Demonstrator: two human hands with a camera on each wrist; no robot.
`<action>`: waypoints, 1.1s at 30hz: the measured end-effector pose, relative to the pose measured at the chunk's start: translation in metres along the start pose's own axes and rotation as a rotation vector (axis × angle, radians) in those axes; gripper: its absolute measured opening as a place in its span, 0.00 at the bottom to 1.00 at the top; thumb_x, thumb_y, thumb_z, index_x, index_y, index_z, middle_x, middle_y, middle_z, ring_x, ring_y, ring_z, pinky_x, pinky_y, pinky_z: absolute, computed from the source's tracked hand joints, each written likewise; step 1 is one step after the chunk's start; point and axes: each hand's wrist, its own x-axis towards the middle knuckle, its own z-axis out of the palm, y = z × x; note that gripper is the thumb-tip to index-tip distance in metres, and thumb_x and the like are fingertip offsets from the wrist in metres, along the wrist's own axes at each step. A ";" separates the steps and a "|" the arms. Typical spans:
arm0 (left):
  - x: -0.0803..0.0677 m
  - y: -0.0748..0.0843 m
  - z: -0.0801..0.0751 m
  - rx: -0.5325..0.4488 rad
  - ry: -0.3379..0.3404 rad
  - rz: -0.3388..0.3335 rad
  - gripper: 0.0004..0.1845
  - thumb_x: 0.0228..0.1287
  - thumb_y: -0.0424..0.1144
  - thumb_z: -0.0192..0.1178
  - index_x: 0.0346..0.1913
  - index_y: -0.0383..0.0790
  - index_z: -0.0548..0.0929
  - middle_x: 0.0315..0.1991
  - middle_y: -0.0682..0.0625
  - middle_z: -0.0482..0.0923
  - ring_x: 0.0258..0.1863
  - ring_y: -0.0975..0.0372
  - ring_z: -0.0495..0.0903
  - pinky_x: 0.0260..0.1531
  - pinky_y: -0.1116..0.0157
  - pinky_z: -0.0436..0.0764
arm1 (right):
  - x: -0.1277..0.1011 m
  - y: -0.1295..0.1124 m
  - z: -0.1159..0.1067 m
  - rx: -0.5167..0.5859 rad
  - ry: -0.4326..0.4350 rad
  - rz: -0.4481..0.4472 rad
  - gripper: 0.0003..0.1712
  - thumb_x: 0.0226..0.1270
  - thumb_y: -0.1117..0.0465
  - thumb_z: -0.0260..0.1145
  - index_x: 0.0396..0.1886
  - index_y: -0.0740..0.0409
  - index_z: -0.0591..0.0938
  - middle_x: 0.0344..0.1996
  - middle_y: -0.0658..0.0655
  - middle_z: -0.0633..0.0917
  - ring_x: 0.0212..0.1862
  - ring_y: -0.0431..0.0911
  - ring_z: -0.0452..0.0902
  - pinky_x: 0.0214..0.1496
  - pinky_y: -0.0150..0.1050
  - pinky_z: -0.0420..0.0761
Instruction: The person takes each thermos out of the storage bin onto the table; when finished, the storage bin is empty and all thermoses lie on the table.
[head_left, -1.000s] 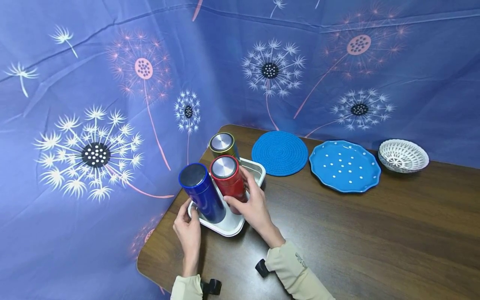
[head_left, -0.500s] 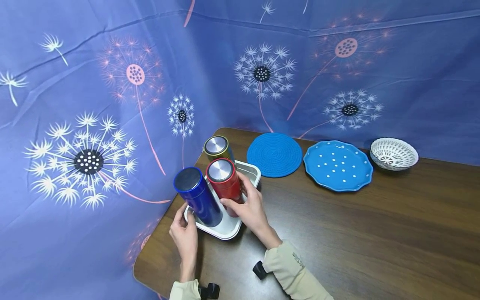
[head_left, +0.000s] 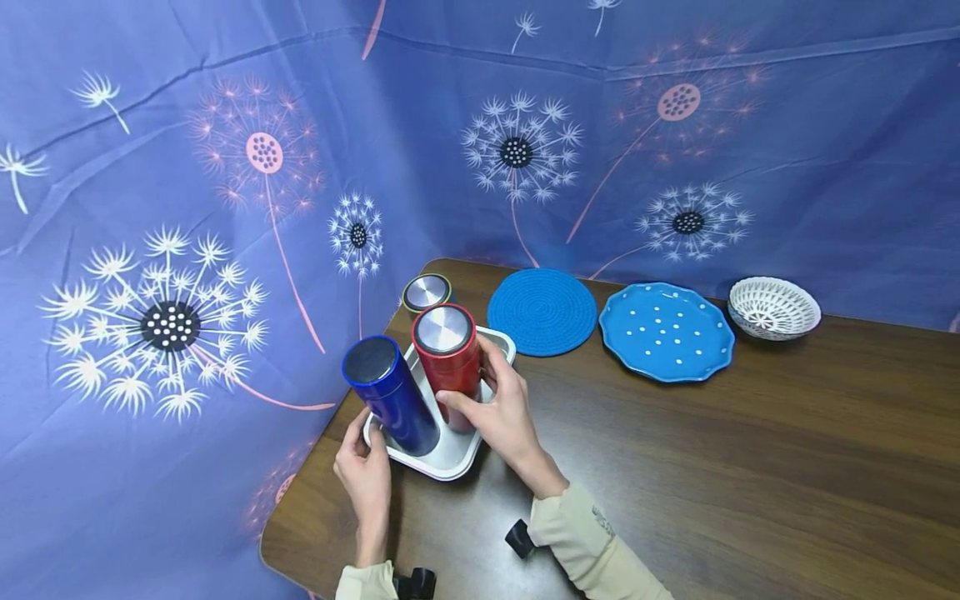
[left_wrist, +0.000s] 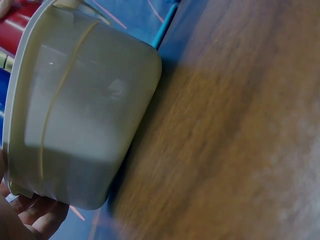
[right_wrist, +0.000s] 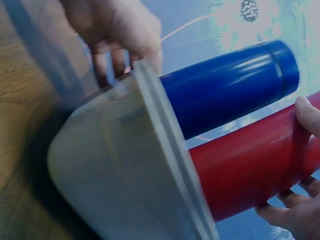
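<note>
Red flask [head_left: 448, 360] stands upright in steel tray [head_left: 450, 454] beside blue flask [head_left: 390, 393], at worktop [head_left: 712, 467] corner. Right hand [head_left: 498, 408] wraps it; left hand [head_left: 365, 467] pinches tray rim. Risk: lifting could knock its close neighbour over.
</note>
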 end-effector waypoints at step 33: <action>-0.005 0.006 0.001 -0.019 0.005 -0.005 0.14 0.63 0.22 0.55 0.50 0.29 0.84 0.45 0.34 0.83 0.38 0.81 0.78 0.39 0.84 0.75 | -0.009 -0.056 -0.078 -0.070 0.085 -0.014 0.46 0.45 0.66 0.81 0.66 0.51 0.71 0.56 0.53 0.80 0.54 0.46 0.79 0.55 0.42 0.80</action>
